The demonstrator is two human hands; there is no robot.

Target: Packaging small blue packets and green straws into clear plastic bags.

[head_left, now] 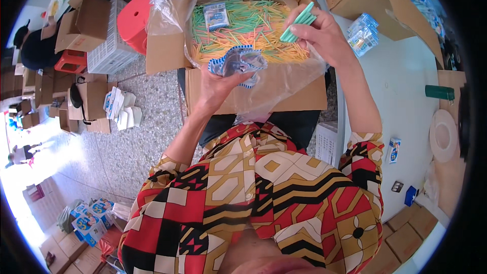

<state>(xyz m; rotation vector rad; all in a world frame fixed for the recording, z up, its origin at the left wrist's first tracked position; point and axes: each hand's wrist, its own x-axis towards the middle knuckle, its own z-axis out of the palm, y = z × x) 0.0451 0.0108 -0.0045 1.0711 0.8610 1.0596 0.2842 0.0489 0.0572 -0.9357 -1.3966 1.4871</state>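
My left hand (221,85) grips a small plastic packet (242,63) with a blue-and-white striped edge, its mouth gaping upward. Between the fingers and thumb of my right hand (320,33) is a small bundle of pale green sticks (299,23). Both hands are above a cardboard box (253,94) lined with a clear plastic bag (170,7). Loose thin sticks (253,20) in green, yellow, orange and pink fill the box. On top of them, at the far left, lies another striped packet (216,16).
Right of the box is a pale table (401,91) with several filled packets (363,35), a single packet (394,150) and a green block-like object (439,92). An open carton (375,0) stands behind. At the left are a red stool (135,20) and a white crate (107,40).
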